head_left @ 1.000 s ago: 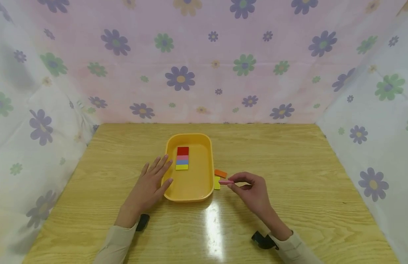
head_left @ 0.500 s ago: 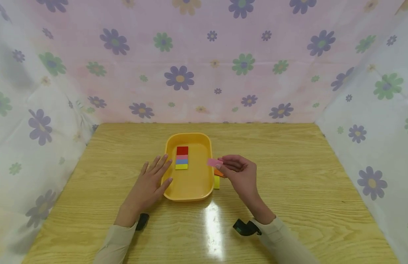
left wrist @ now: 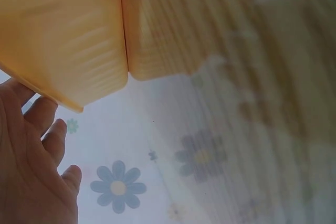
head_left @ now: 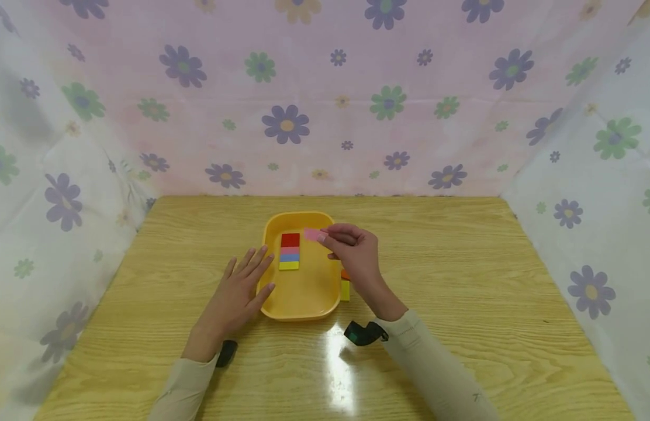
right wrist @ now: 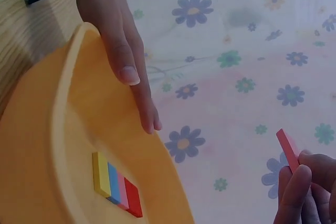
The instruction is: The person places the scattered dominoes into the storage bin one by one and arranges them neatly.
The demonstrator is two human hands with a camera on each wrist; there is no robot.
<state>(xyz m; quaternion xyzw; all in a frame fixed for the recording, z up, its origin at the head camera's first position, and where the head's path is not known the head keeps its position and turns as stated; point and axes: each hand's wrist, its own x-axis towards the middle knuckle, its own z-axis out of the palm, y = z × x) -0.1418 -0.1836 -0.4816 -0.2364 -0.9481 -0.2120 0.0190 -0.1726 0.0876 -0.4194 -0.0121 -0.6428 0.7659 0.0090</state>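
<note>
A pink rectangular block (head_left: 311, 234) is pinched between thumb and fingers of my right hand (head_left: 355, 248), held above the far right part of the yellow tray (head_left: 304, 304). My left hand (head_left: 237, 298) rests on the tray's left rim with fingers spread. Inside the tray lies a row of blocks touching each other: red (head_left: 290, 240), pink (head_left: 290, 250), blue (head_left: 290, 257) and yellow (head_left: 289, 265). In the right wrist view the held pink block (right wrist: 287, 148) juts from the fingertips, apart from the row.
Just outside the tray's right wall lie a yellow block (head_left: 345, 290) and an orange block (head_left: 345, 275), the latter partly hidden by my right hand. The wooden table (head_left: 462, 280) meets a flowered curtain (head_left: 325, 76) at the back and sides.
My right hand has carried the pink block from beside the loose blocks, over the tray's right rim, leftward and away to above the tray. The left hand has stayed put.
</note>
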